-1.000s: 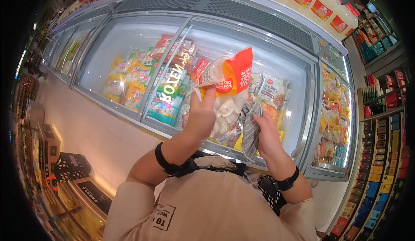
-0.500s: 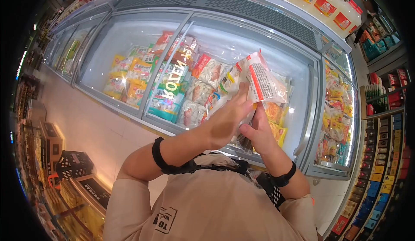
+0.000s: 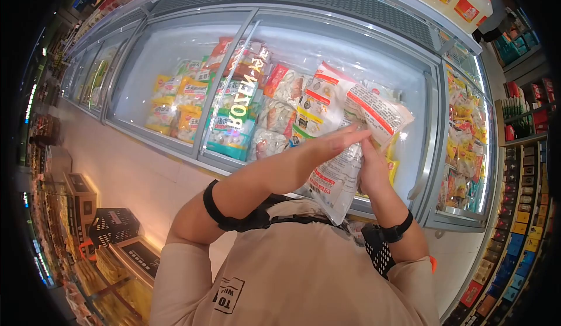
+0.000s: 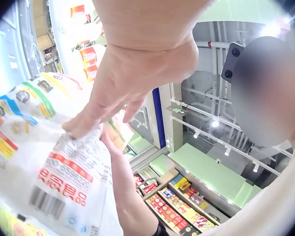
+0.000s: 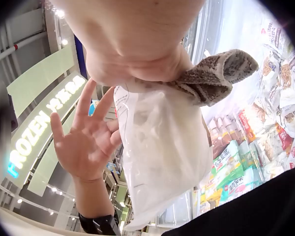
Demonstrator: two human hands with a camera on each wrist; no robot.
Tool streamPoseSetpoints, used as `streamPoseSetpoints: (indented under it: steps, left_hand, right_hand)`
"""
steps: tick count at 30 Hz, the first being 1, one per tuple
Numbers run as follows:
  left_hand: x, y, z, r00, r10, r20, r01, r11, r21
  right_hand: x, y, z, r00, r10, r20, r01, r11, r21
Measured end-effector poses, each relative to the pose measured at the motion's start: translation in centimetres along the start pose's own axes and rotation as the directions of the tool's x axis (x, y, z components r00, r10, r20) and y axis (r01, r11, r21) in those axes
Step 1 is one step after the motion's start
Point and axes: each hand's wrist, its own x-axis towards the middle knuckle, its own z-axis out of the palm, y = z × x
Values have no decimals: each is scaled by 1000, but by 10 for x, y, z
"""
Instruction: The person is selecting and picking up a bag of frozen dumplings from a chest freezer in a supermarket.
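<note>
The front of the white bag [image 3: 377,113] was showing a second ago; now its printed back is facing the person, probably making the small print easier to read; the left hand [image 3: 336,142] is resting straight, spread fingers on it; the right hand [image 3: 375,171] seems to be gripping its edge, fingertips hidden, a patterned cloth [image 5: 221,73] poking out beside them; frozen packets [image 3: 231,139] are lying past the left fingers.
</note>
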Motion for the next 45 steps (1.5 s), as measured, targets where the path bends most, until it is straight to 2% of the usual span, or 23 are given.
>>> streamPoseSetpoints:
  steps: [2, 4, 6, 8, 11, 12, 15, 16, 19, 22, 25, 28, 31, 34, 37, 43, 45]
  left_hand:
    - [0, 15, -3, 994, -100, -40, 95, 989, -112]
    - [-9, 27, -11, 989, -114, -94, 110, 993, -47]
    - [-20, 6, -37, 982, 56, -183, -90, 979, -182]
    - [-31, -9, -62, 849, 58, -526, -44, 998, 39]
    - [-31, -27, -71, 780, -120, -614, 25, 987, -161]
    - [-30, -32, -66, 836, -139, -530, 25, 976, -215]
    - [-17, -39, -43, 966, -43, -254, -70, 905, -419]
    - [-12, -48, -38, 978, 25, -206, -128, 852, -507]
    - [-6, -60, -39, 987, -22, -161, -91, 747, -659]
    - [0, -49, -30, 957, -137, -257, -31, 829, -558]
    - [2, -48, -26, 931, -212, -297, -15, 791, -612]
    - [2, -45, -26, 932, -204, -299, -80, 689, -720]
    - [1, -39, -20, 870, -213, -445, -139, 759, -636]
    - [0, -26, -18, 883, -127, -452, -181, 797, -577]
    - [-3, -17, -16, 879, -98, -466, -192, 823, -535]
    - [0, -13, -18, 843, -124, -523, -236, 788, -568]
    - [2, -14, -19, 828, -163, -536, -254, 743, -619]
  right_hand:
    - [1, 5, -8, 997, 71, -18, -67, 979, 194]
    - [-1, -3, -14, 997, 81, 13, -81, 961, 263]
    - [-3, -9, -20, 997, 69, 33, -76, 939, 335]
    - [-4, -15, -27, 997, 17, 78, -44, 932, 360]
    - [-6, -24, -35, 992, -3, 129, -46, 925, 378]
    - [-7, -28, -34, 989, 0, 148, -59, 917, 395]
    - [-6, -28, -32, 972, 17, 233, -102, 928, 359]
    - [-6, -26, -32, 964, 27, 263, -116, 936, 331]
    - [-4, -13, -33, 968, 16, 252, -94, 949, 300]
    - [-1, -12, -30, 977, 35, 211, -102, 944, 314]
    - [-1, -17, -30, 987, 6, 161, -38, 980, 193]
    - [-3, -23, -26, 983, -10, 182, -36, 967, 250]
    - [-3, -23, -30, 983, -47, 179, 18, 986, 164]
    - [-7, -19, -40, 984, -64, 166, 48, 994, 102]
    - [-4, -7, -54, 985, 2, 173, -26, 991, 133]
    - [-17, 9, -54, 990, 57, 128, -80, 980, 180]
    - [-22, 13, -55, 981, 24, 194, -58, 983, 172]
